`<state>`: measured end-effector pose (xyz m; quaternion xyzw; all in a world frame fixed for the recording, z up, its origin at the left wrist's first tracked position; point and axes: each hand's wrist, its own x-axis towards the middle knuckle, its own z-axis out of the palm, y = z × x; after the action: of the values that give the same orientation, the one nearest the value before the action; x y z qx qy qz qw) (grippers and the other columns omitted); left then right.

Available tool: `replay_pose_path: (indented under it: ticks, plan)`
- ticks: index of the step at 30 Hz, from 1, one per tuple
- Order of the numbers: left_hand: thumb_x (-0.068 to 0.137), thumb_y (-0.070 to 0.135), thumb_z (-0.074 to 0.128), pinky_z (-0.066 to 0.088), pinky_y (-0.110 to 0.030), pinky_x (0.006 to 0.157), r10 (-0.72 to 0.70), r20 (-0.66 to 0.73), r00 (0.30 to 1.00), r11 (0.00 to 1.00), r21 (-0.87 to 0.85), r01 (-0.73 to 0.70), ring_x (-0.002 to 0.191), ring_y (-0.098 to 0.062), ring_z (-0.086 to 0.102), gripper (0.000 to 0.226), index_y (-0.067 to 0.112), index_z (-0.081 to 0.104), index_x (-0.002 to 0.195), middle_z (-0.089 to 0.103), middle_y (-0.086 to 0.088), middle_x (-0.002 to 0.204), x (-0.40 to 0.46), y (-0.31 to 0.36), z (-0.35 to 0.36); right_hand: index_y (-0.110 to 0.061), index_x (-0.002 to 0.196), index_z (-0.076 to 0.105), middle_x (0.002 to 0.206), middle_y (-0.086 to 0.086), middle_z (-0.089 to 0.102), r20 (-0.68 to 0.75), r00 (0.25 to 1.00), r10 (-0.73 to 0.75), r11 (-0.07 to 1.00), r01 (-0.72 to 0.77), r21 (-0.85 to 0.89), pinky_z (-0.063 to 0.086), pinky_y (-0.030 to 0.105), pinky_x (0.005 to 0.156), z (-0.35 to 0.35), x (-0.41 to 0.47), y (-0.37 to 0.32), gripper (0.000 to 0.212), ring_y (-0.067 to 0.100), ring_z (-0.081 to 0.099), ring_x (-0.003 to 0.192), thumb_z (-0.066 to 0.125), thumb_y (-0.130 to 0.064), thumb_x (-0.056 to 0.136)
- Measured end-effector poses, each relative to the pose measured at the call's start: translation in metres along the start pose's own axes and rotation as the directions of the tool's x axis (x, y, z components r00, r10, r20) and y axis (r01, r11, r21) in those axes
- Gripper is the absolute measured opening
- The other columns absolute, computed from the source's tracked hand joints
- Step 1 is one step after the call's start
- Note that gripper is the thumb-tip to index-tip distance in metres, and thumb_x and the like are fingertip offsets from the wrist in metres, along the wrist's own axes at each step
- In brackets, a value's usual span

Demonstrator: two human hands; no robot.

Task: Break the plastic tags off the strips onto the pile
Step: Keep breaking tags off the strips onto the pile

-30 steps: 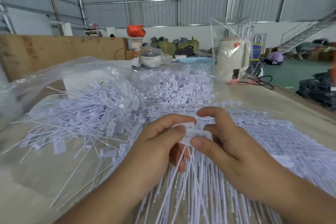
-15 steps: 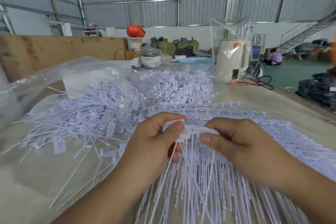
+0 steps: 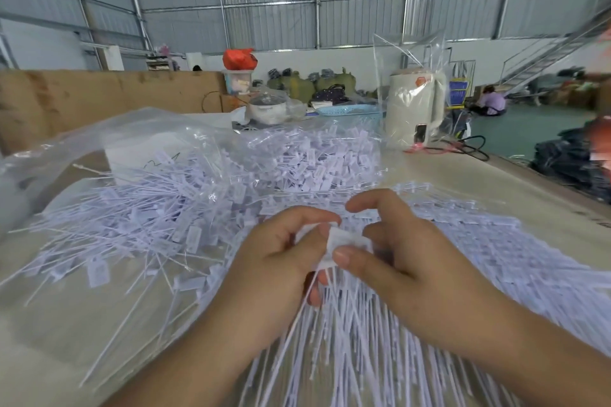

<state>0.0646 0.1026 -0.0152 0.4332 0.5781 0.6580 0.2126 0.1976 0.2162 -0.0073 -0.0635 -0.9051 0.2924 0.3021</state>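
Both hands meet over the middle of the surface (image 3: 463, 182). The left hand (image 3: 281, 261) pinches one white tag (image 3: 347, 239) between thumb and curled fingers, and the right hand (image 3: 406, 261) clamps the same tag from the other side, thumb on its near face and forefinger arched above it. Thin stems of the strips (image 3: 357, 340) hang from the held tag and fan toward the camera, lying over many more strips that spread to the right across the surface.

To the left and beyond the hands lies the pile (image 3: 158, 218) of loose tags with their thin tails, heaped on a wide clear plastic bag (image 3: 99, 135) whose far edge rises behind the heap. More tags lie farther back under the clear film.

At the far end of the surface stands a cream kettle (image 3: 415, 106) wrapped inside an upright clear bag. Left of it lies a shallow blue basket (image 3: 350, 109), its contents too small to tell, then a white pot (image 3: 266, 111) under clear plastic. Behind the pot a lidded tub (image 3: 238, 81) carries an orange-red bag (image 3: 239, 58) on top.
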Motion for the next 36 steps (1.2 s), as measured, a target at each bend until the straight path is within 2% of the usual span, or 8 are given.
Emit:
replay_pose_path:
  ticks: [9,13,16,21,27,29,31,36]
  plan:
    - [0.063,0.047,0.069,0.045,-0.024,0.043,0.036,0.003,0.999,0.995,0.092,-0.036,0.042,-0.013,0.051,0.026,0.036,0.073,0.086,0.067,0.002,0.066,-0.002,0.002,-0.004,-0.046,0.126,0.029,0.065,-0.006,0.057,0.119,0.993,0.005,0.998,0.002,-0.065,0.036,0.020,0.046,-0.001,-0.002,0.003,0.049,0.006,0.048,0.048,0.043,-0.066,0.083]
    - [0.065,0.035,0.069,0.044,-0.021,0.041,0.046,-0.131,0.990,0.998,0.054,-0.039,0.039,-0.011,0.049,0.023,0.031,0.075,0.087,0.068,0.003,0.067,0.003,0.005,-0.014,-0.032,0.093,0.056,0.059,-0.009,0.050,0.099,0.995,0.026,0.999,-0.024,-0.024,0.030,0.019,0.043,-0.011,0.000,0.004,0.025,0.006,0.041,0.045,0.050,-0.055,0.088]
    - [0.065,0.031,0.069,0.045,-0.021,0.041,0.047,-0.138,0.989,0.999,0.026,-0.043,0.039,-0.012,0.049,0.022,0.025,0.076,0.085,0.067,0.003,0.065,0.002,0.007,-0.013,-0.025,0.079,0.057,0.047,-0.009,0.039,0.077,0.991,0.107,0.990,-0.114,0.085,0.024,0.015,0.041,-0.013,-0.001,0.004,0.020,0.006,0.032,0.038,0.057,-0.040,0.092]
    - [0.066,0.023,0.070,0.043,-0.020,0.037,-0.080,-0.180,0.980,0.957,-0.288,0.025,0.036,-0.010,0.049,0.015,0.016,0.076,0.077,0.060,-0.001,0.053,0.003,0.007,0.004,-0.024,0.076,0.056,0.042,-0.010,0.040,-0.197,0.976,0.090,0.992,-0.069,0.107,0.023,0.014,0.039,0.001,0.001,-0.007,0.018,0.007,0.033,0.035,0.060,-0.029,0.093]
    - [0.090,0.012,0.060,0.044,-0.019,0.038,-0.252,-0.261,0.932,0.894,-0.431,0.121,0.037,-0.006,0.046,0.014,0.006,0.069,0.099,0.059,0.000,0.056,0.011,0.000,-0.020,-0.017,0.076,0.052,0.045,-0.009,0.040,-0.499,0.864,0.065,0.997,-0.043,0.057,0.023,0.015,0.036,-0.009,0.007,-0.014,0.029,0.006,0.032,0.037,0.053,-0.042,0.092]
    - [0.083,0.015,0.066,0.046,-0.020,0.040,-0.234,-0.281,0.931,0.931,-0.339,0.132,0.037,-0.007,0.047,0.012,0.012,0.073,0.092,0.062,0.001,0.059,0.012,0.002,-0.030,-0.021,0.087,0.054,0.045,-0.011,0.040,-0.428,0.901,0.075,0.985,-0.001,0.171,0.024,0.014,0.038,-0.016,0.004,-0.013,0.028,0.004,0.031,0.038,0.051,-0.048,0.087]
    - [0.072,0.026,0.071,0.047,-0.023,0.042,-0.120,-0.198,0.973,0.988,-0.121,0.097,0.038,-0.010,0.050,0.013,0.022,0.076,0.083,0.065,0.001,0.061,0.009,0.004,-0.026,-0.035,0.105,0.048,0.049,-0.018,0.048,-0.194,0.979,0.063,0.979,-0.023,0.202,0.029,0.014,0.039,-0.012,0.000,-0.011,0.027,0.001,0.036,0.039,0.050,-0.052,0.084]
    - [0.078,0.027,0.069,0.045,-0.024,0.041,0.012,-0.003,1.000,1.000,-0.015,-0.012,0.040,-0.014,0.051,0.007,0.027,0.074,0.082,0.065,-0.002,0.064,-0.003,0.007,-0.004,-0.046,0.136,0.018,0.073,-0.001,0.059,0.120,0.993,-0.023,0.999,0.028,-0.037,0.039,0.028,0.051,0.001,-0.002,-0.001,0.054,0.009,0.052,0.056,0.043,-0.057,0.089]
